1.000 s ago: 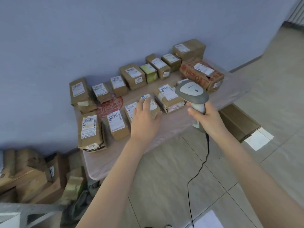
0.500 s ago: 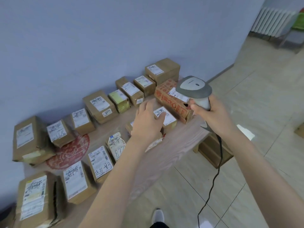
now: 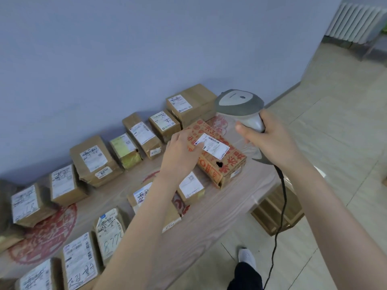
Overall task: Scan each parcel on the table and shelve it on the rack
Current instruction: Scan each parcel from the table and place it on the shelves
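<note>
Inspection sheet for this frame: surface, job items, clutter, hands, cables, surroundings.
Surface: wood-grain table with red motifs.
Job's things: labelled cardboard parcels in rows; red-printed box at the right end.
Clutter: nothing seen.
Hands: left hand touches the red-printed box beside its label; right hand grips the scanner.
Cables: black scanner cable hangs toward the tiled floor.
Surroundings: blue wall, radiator, brown box on the floor.

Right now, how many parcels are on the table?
13 parcels: seven along the wall, one red-printed box the left hand touches, five along the near edge. More may hide past the blurred left edge.
</note>
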